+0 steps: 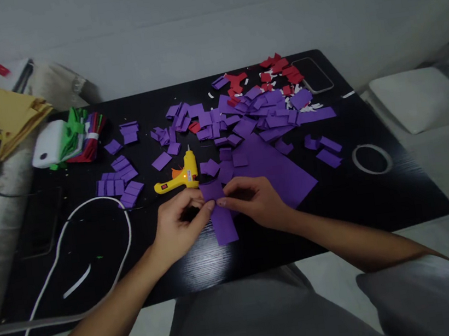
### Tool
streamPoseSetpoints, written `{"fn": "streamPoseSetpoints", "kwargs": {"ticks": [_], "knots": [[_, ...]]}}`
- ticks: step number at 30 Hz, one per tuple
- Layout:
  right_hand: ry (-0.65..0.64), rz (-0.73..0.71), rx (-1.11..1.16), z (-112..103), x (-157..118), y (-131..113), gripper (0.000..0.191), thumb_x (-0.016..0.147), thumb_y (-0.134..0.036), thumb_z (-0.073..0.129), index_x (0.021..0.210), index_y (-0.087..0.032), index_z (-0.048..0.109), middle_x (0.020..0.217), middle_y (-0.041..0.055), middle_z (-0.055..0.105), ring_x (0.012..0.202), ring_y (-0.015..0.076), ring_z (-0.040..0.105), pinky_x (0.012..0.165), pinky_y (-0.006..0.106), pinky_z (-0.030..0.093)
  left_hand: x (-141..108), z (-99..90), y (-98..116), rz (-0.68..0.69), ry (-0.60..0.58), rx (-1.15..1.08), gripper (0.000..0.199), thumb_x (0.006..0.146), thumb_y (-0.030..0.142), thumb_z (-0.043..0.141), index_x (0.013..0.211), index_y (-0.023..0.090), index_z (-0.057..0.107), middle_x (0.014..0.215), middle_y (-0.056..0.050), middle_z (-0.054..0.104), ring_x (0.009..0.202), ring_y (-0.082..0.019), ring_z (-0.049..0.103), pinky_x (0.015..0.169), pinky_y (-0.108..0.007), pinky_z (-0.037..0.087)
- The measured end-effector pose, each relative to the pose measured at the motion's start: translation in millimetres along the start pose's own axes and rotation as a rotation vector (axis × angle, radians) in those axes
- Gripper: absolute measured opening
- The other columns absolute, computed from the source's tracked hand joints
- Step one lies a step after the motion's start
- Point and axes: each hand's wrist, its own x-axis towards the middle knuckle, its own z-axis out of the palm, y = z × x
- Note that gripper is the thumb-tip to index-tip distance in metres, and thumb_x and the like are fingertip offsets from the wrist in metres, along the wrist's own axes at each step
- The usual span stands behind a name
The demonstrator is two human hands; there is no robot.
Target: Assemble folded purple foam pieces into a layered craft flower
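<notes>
A purple paper strip (224, 226) is held upright between both hands near the table's front edge. My left hand (179, 220) pinches its left side with thumb and fingers, and my right hand (256, 199) pinches the right side at the same height. Just beyond my left hand lies a yellow glue gun (186, 174), its nozzle pointing away and a small orange light showing on its body. A large purple sheet (279, 174) lies flat past my right hand. Small purple pieces (258, 111) are heaped behind it.
Red scraps (281, 69) and a clear-framed phone case (312, 75) lie at the back right of the black table (402, 199). A tape ring (372, 159) is at the right. Folded purple pieces (120, 176), a white cable (129, 230) and bundled coloured material (79, 134) are at the left.
</notes>
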Motion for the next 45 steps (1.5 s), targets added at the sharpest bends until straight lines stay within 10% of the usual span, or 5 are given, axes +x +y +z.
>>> {"fn": "streamPoseSetpoints", "kwargs": {"ticks": [8, 33, 45], "knots": [[-0.029, 0.118, 0.048, 0.5, -0.3, -1.9, 0.031, 0.072, -0.044, 0.093, 0.081, -0.018, 0.078, 0.074, -0.0003, 0.071, 0.066, 0.0122, 0.061, 0.061, 0.026, 0.051, 5.2, -7.0, 1.3, 0.149, -0.011, 0.168, 0.006, 0.092, 0.021, 0.074, 0.087, 0.019, 0.071, 0.071, 0.001, 0.068, 0.064, -0.011, 0.062, 0.064, -0.021, 0.049], [-0.127, 0.016, -0.067, -7.6, 3.5, -3.4, 0.019, 0.080, -0.031, 0.081, 0.083, -0.018, 0.067, 0.073, -0.0010, 0.066, 0.066, 0.0120, 0.061, 0.063, 0.025, 0.052, 9.1, -2.2, 3.1, -0.091, -0.037, -0.028, 0.016, 0.084, 0.027, 0.076, 0.074, 0.018, 0.068, 0.061, 0.003, 0.060, 0.055, -0.009, 0.050, 0.055, -0.021, 0.040], [-0.161, -0.002, -0.178, -6.9, 1.7, 1.1, 0.016, 0.082, -0.031, 0.078, 0.083, -0.017, 0.070, 0.078, 0.0010, 0.068, 0.071, 0.0141, 0.062, 0.069, 0.028, 0.052, 7.9, -4.8, -3.8, 0.043, -0.150, 0.061, 0.022, 0.090, 0.024, 0.071, 0.071, 0.018, 0.061, 0.064, 0.004, 0.055, 0.060, -0.009, 0.049, 0.059, -0.020, 0.041]]}}
